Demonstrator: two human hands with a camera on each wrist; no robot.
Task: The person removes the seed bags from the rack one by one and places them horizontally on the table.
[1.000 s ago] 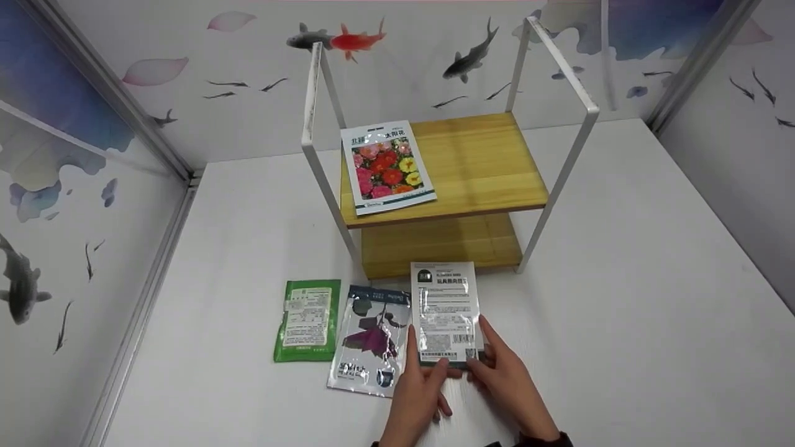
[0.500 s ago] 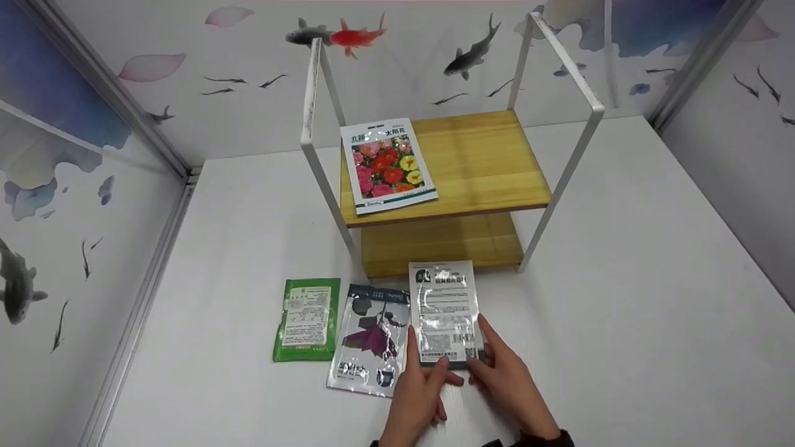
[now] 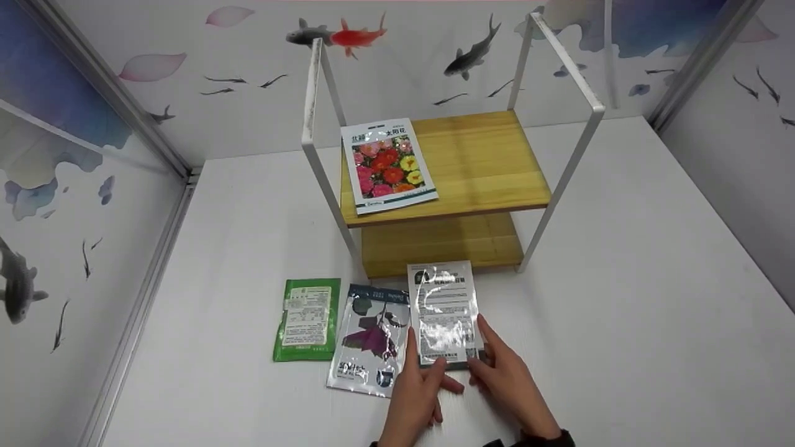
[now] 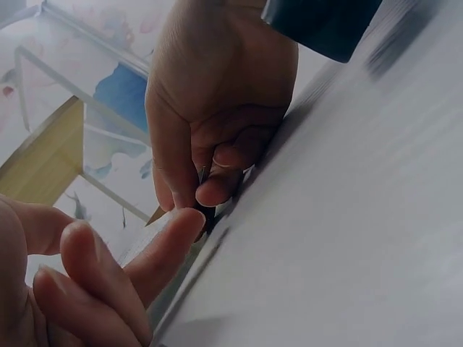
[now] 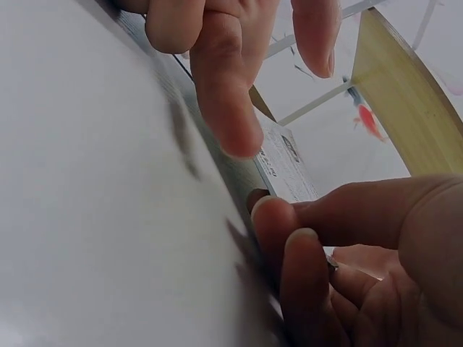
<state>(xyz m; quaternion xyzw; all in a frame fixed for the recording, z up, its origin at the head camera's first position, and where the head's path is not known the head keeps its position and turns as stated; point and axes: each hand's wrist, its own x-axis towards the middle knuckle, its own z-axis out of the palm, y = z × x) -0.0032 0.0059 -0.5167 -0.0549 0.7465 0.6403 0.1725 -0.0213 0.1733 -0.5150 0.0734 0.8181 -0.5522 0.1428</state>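
A silvery white packet with printed text point(image 3: 444, 310) lies tilted between both hands, its top edge near the lower shelf. The left hand point(image 3: 415, 397) pinches its lower left corner, thumb on top and index finger along the side. At the lower right corner the right hand point(image 3: 512, 385) grips it between thumb and fingers. In the right wrist view part of the packet point(image 5: 286, 163) shows between the fingers of both hands. A packet with a purple flower point(image 3: 372, 340) lies left of it, partly behind the left hand, and a green packet point(image 3: 307, 320) farther left.
A two-tier rack with wooden shelves point(image 3: 481, 161) and white metal frames stands behind the hands. A packet with colourful flowers point(image 3: 390, 166) lies on the left of its upper shelf. Walls with printed fish surround the white table point(image 3: 633, 279).
The packet between the hands has tilted slightly, and its glare has shifted. The left hand's lower fingers have moved a little below the packet. Both hands keep their hold.
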